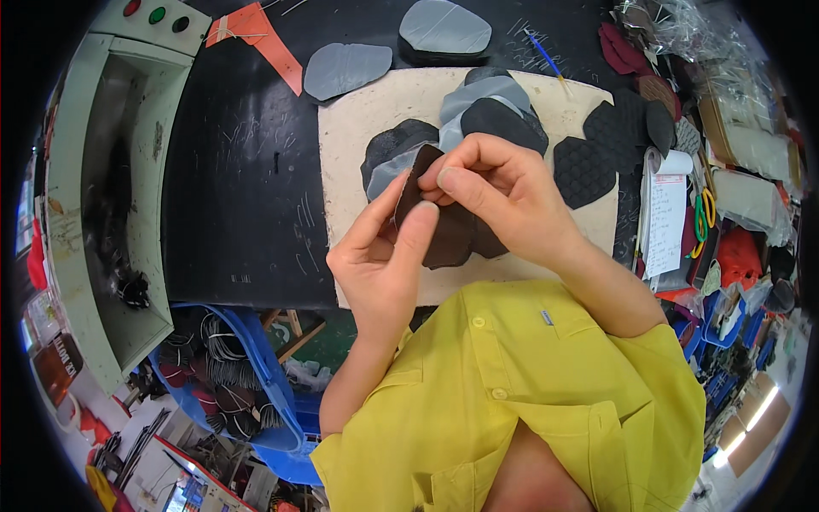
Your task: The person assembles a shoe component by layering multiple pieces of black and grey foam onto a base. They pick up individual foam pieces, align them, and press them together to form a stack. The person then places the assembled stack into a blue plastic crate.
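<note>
The fingers (488, 152) hide part of the brown piece (449, 241) (writing on the notepad (665, 224) is too small to read).

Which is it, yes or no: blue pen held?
No: left hand holds a brown piece, right hand touches it; the blue pen lies apart.

A pale green metal housing (175, 111) with red (131, 8), green (157, 14) and black (180, 24) round buttons stands at the left of a scratched black worktable (247, 171), near a flat orange-red strip (279, 58) looped with pale string (226, 31). A slim blue pen-like stick (544, 55) lies at the far side; a clipboard of white handwritten sheets (665, 218) rests at right, beside green and yellow looped handles (700, 222). Below, a blue plastic bin (273, 369) holds tied dark bundles (226, 337)
</note>
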`<state>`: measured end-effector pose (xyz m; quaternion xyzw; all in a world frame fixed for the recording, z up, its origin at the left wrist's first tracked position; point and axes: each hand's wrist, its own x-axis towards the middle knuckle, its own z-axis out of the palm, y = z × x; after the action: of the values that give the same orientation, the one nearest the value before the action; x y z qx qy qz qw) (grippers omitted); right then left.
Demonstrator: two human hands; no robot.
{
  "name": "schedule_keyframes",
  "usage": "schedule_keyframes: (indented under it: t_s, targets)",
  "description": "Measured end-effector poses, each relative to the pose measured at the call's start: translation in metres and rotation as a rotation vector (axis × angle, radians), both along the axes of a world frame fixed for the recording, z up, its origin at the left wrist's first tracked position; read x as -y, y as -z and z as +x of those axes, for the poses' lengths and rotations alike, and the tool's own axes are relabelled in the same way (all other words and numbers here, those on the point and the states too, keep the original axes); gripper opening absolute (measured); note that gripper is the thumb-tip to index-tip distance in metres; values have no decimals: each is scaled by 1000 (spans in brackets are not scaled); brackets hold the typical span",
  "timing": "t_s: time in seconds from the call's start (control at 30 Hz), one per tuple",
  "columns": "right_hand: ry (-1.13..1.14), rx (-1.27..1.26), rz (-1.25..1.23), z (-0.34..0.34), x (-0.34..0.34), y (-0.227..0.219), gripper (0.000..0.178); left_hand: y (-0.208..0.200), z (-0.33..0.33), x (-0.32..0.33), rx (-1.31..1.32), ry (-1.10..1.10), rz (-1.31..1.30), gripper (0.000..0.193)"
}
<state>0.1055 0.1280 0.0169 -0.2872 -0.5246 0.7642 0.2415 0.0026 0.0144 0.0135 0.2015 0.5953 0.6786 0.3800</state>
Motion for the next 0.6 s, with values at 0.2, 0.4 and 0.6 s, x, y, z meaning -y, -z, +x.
schedule_keyframes:
  t_s: [0.2, 0.4, 0.6]
  targets:
    - [-72, 64, -19, 2, 2, -3, 16, 9, 0, -5, -775, 20, 48, 37]
    - [-86, 23, 47, 5, -1, -3, 13, -2, 0, 1, -100, 27, 8, 29]
    - [-144, 37, -45, 10, -1, -2, 13, 1, -3, 4, -285, 27, -79, 27]
